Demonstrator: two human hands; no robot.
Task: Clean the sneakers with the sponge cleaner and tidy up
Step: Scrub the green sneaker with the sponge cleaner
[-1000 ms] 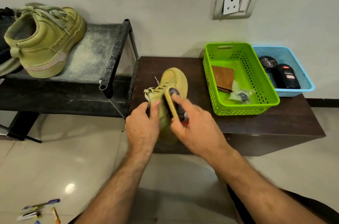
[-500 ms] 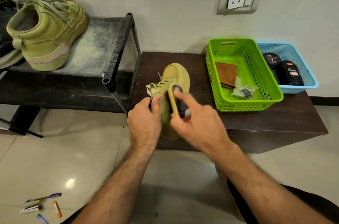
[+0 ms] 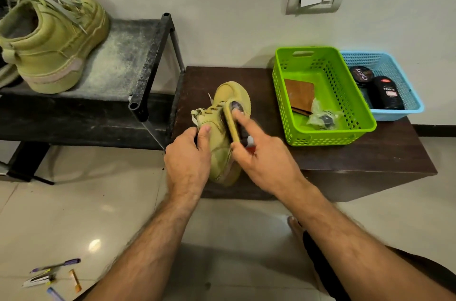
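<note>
Both forearms reach forward from the bottom of the view and meet over an olive-green sneaker that stands on the dark brown table, toe pointing toward the wall. The left hand grips the sneaker at its collar and lace area — fingers curled over the near side, thumb lying up along the upper. The right hand comes in from the right, wrist angled inward, and holds the sponge cleaner against the sneaker's right side; the index finger is stretched forward along the applicator's top while the remaining fingers wrap its body. A bit of red and white shows under the palm.

The second sneaker sits on the dusty black shoe rack to the left, heel toward the camera. On the table's right part stands a green basket holding a brown wallet and a crumpled clear bag. Touching it behind is a blue basket with a black polish bottle and a round tin. Pens lie scattered on the tiled floor — lower left.
</note>
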